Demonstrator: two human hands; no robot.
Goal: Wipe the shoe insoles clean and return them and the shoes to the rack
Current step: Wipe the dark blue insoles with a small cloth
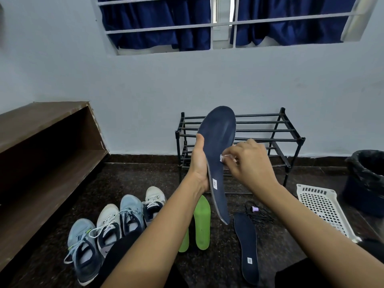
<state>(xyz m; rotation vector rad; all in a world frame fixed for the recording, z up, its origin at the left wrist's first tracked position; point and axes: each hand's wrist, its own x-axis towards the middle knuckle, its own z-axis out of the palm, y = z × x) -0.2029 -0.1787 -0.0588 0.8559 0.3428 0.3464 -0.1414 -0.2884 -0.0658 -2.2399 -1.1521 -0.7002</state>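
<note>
Insole [218,142] looks light and bendy, best steadied at mid-length where the left hand [198,163] grips it, while the right hand [247,161] pinches a wipe [223,157] against its face.

Rack [291,140] shelves open; insoles [202,223], shoes [108,227] crowd floor.

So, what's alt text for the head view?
A person's left hand holds a dark blue insole upright while the right hand presses a white wipe against it. Four sneakers, green insoles and another blue insole lie on the floor by a shoe rack.
</note>
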